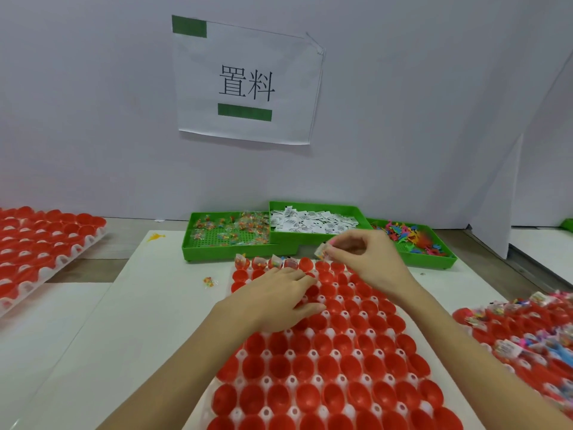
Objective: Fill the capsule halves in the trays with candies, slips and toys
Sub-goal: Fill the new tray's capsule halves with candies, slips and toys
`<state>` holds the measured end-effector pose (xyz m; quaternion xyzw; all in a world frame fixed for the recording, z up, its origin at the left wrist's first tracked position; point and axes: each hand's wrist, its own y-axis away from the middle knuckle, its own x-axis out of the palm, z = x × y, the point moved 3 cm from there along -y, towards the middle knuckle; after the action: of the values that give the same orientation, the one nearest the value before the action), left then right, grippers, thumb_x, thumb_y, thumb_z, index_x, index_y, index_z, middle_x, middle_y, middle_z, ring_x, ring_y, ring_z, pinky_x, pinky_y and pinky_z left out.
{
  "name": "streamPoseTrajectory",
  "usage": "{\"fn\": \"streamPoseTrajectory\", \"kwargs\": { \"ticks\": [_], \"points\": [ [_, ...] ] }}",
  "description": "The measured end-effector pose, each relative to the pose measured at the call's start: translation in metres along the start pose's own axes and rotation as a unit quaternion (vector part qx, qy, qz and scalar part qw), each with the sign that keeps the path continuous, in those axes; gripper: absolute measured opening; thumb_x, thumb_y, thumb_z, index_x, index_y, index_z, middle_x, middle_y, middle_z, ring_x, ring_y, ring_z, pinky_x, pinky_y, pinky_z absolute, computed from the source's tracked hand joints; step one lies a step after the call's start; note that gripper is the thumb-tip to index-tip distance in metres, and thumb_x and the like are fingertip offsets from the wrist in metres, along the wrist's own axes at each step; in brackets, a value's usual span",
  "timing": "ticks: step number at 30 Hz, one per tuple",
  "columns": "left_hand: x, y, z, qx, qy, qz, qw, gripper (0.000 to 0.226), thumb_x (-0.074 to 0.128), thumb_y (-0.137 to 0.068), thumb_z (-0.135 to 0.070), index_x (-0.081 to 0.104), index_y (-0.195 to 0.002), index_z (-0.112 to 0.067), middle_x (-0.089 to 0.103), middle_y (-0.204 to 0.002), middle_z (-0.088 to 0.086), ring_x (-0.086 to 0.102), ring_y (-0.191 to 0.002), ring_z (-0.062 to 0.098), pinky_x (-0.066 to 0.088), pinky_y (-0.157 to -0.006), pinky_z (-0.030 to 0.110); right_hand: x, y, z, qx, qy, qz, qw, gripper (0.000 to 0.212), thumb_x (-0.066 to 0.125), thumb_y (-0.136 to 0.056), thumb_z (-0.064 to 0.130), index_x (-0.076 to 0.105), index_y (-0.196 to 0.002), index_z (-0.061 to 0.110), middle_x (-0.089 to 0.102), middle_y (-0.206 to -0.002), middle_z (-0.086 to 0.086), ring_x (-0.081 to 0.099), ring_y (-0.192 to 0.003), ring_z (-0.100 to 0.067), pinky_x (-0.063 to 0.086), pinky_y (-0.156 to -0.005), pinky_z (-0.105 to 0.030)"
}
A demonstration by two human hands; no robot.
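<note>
A white tray [412, 321] of red capsule halves [341, 364] lies in front of me. Several halves in its far row hold candy packets [259, 261]. My left hand [276, 297] rests flat on the tray's far left part, fingers straight. My right hand [369, 259] hovers over the far row and pinches a small candy packet [321, 252] between thumb and fingers. Behind the tray stand green bins: candy packets [229, 231], white paper slips [313, 220], and colourful plastic toys [409, 237].
Another tray of red halves [40, 243] sits at far left. A tray with filled halves [527, 330] is at the right edge. A loose candy packet [209, 281] and a yellow toy [156, 236] lie on the white mat. A paper sign [246, 82] hangs on the wall.
</note>
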<state>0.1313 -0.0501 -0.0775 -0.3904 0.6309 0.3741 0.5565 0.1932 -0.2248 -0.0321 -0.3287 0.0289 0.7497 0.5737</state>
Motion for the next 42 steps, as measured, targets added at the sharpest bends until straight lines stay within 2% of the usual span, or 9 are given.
{"fn": "streamPoseTrajectory", "kwargs": {
  "ticks": [5,8,16,21,24,28,33,39,42],
  "points": [
    [-0.001,-0.001,0.002,0.003,-0.008,0.001,1.0,0.065,0.034,-0.104,-0.06,0.039,-0.153,-0.019,0.048,-0.151,0.0,0.04,-0.142,0.02,0.029,-0.119,0.038,0.021,-0.034,-0.008,0.026,0.08,0.024,0.996,0.007,0.084,-0.084,0.021,0.078,-0.083,0.017,0.078,-0.078,0.005,0.075,-0.076,-0.007,0.059,-0.075,-0.021],
    [0.0,-0.001,0.003,0.002,-0.008,0.004,1.0,0.065,0.035,-0.104,-0.06,0.038,-0.154,-0.019,0.047,-0.152,-0.001,0.04,-0.142,0.019,0.029,-0.119,0.038,0.033,-0.042,-0.01,0.008,0.183,0.064,0.981,0.006,0.083,-0.084,0.02,0.078,-0.084,0.016,0.075,-0.079,0.005,0.07,-0.074,-0.005,0.053,-0.066,-0.012],
    [-0.002,0.0,0.005,-0.006,0.03,0.031,0.999,0.067,0.037,-0.104,-0.059,0.031,-0.159,-0.019,0.039,-0.158,-0.003,0.038,-0.145,0.02,0.035,-0.119,0.042,0.034,-0.048,-0.003,-0.024,0.276,0.198,0.94,0.007,0.078,-0.086,0.012,0.077,-0.092,0.014,0.071,-0.083,0.007,0.067,-0.079,-0.005,0.052,-0.071,-0.013],
    [-0.002,0.001,0.003,-0.005,0.023,0.029,0.999,0.066,0.039,-0.105,-0.057,0.033,-0.158,-0.018,0.037,-0.159,-0.004,0.039,-0.143,0.02,0.036,-0.118,0.041,0.043,-0.055,0.007,-0.061,0.347,0.241,0.904,0.015,0.072,-0.088,0.011,0.075,-0.102,0.01,0.074,-0.094,-0.003,0.07,-0.083,-0.016,0.06,-0.077,-0.029],
    [-0.003,0.001,0.003,-0.004,0.021,0.03,0.999,0.066,0.039,-0.105,-0.056,0.032,-0.159,-0.018,0.036,-0.16,-0.004,0.038,-0.144,0.02,0.035,-0.118,0.04,0.053,-0.059,0.009,-0.045,0.369,0.261,0.891,0.018,0.071,-0.089,0.012,0.076,-0.106,0.011,0.068,-0.086,0.001,0.069,-0.083,-0.018,0.058,-0.075,-0.03],
    [-0.002,0.002,0.002,-0.003,0.017,0.032,0.999,0.068,0.038,-0.105,-0.057,0.031,-0.159,-0.018,0.036,-0.16,-0.003,0.038,-0.145,0.02,0.035,-0.119,0.04,0.054,-0.068,0.007,-0.017,0.362,0.269,0.893,0.014,0.077,-0.089,0.02,0.078,-0.102,0.016,0.059,-0.077,0.014,0.063,-0.084,-0.013,0.049,-0.072,-0.024],
    [-0.003,0.001,0.002,0.005,0.006,0.032,0.999,0.07,0.037,-0.104,-0.059,0.029,-0.16,-0.018,0.031,-0.165,-0.002,0.031,-0.15,0.019,0.028,-0.123,0.04,0.035,-0.067,0.006,0.002,0.293,0.291,0.911,0.017,0.081,-0.086,0.029,0.08,-0.101,0.019,0.076,-0.091,0.009,0.071,-0.086,-0.007,0.058,-0.083,-0.028],
    [-0.009,0.001,-0.002,0.021,-0.005,0.006,1.0,0.063,0.038,-0.106,-0.055,0.037,-0.157,-0.018,0.038,-0.162,-0.001,0.035,-0.148,0.02,0.028,-0.122,0.04,-0.001,-0.038,0.016,-0.02,0.19,0.161,0.968,0.013,0.068,-0.096,0.032,0.078,-0.093,0.025,0.077,-0.082,0.007,0.073,-0.08,-0.007,0.06,-0.081,-0.03],
    [-0.012,0.001,-0.005,0.028,0.01,-0.009,1.0,0.057,0.04,-0.106,-0.052,0.045,-0.152,-0.019,0.047,-0.154,-0.003,0.043,-0.141,0.018,0.037,-0.117,0.041,-0.013,-0.004,0.021,-0.038,0.098,0.118,0.987,0.014,0.066,-0.098,0.03,0.079,-0.093,0.025,0.077,-0.081,0.01,0.073,-0.078,-0.003,0.057,-0.073,-0.02]
  ]
}}
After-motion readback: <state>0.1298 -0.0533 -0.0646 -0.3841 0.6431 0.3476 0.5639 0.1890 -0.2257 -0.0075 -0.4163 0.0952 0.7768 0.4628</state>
